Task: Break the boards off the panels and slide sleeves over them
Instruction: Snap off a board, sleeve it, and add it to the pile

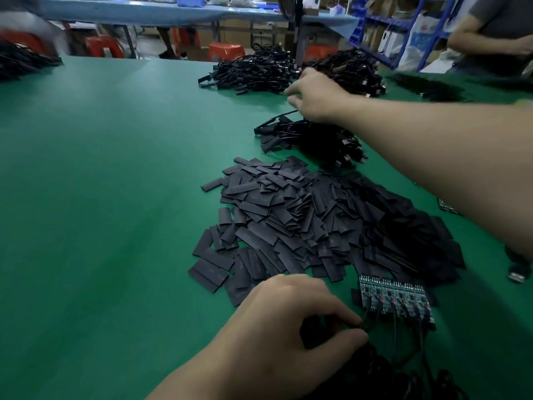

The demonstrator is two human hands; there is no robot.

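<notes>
A panel of small circuit boards point(395, 298) lies on the green table at the lower right, with black cables soldered to its near edge. My left hand point(291, 316) rests beside it, fingers pinched on those black cables point(375, 324). A wide heap of flat black sleeves point(302, 223) covers the table's middle right. Beyond it sits a pile of sleeved boards on black cables point(311, 137). My right hand point(314, 96) reaches over that pile with fingers curled downward; a thin black cable point(284, 114) runs just under it, and whether the fingers grip it is unclear.
More bundles of black cables point(259, 73) lie at the table's far side and another point(20, 63) at the far left. A second person's arm point(487, 41) is at the top right. Another board panel point(448, 206) peeks out under my right forearm. The green table point(101, 183) stretches left.
</notes>
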